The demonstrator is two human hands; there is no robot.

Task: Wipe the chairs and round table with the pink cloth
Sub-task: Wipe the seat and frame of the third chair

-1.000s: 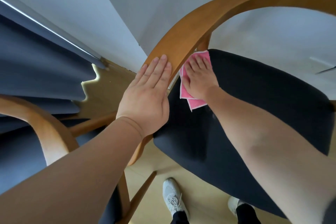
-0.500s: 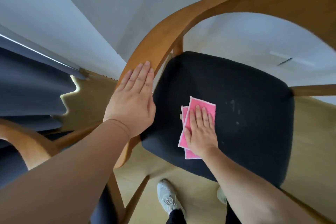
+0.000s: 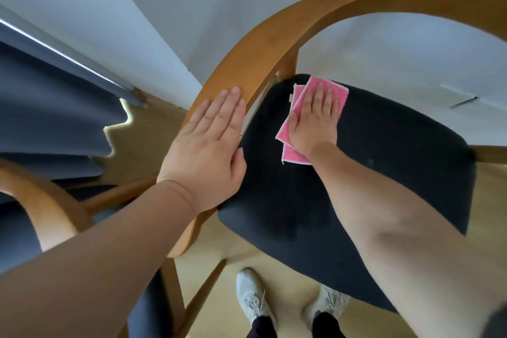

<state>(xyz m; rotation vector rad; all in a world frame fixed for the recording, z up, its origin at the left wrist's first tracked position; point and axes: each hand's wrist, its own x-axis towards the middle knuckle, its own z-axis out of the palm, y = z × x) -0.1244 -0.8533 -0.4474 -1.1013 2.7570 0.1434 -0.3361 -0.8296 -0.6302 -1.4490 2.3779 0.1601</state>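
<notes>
A wooden chair with a curved backrest rail (image 3: 274,44) and a black padded seat (image 3: 384,162) stands in front of me. A folded pink cloth (image 3: 336,94) lies flat on the far left corner of the seat. My right hand (image 3: 314,121) presses on the cloth with straight fingers. My left hand (image 3: 208,143) rests flat on the chair's wooden rail, fingers straight and together.
A second wooden chair (image 3: 46,206) with a dark seat stands at the left. A dark blue curtain (image 3: 52,107) hangs at the left above the wooden floor (image 3: 153,129). The white wall (image 3: 164,8) is behind the chair. My feet in pale shoes (image 3: 252,296) stand below the seat.
My right hand slid the pink cloth from the far corner toward the seat's front, then back to the far left corner. My left hand stayed on the rail.
</notes>
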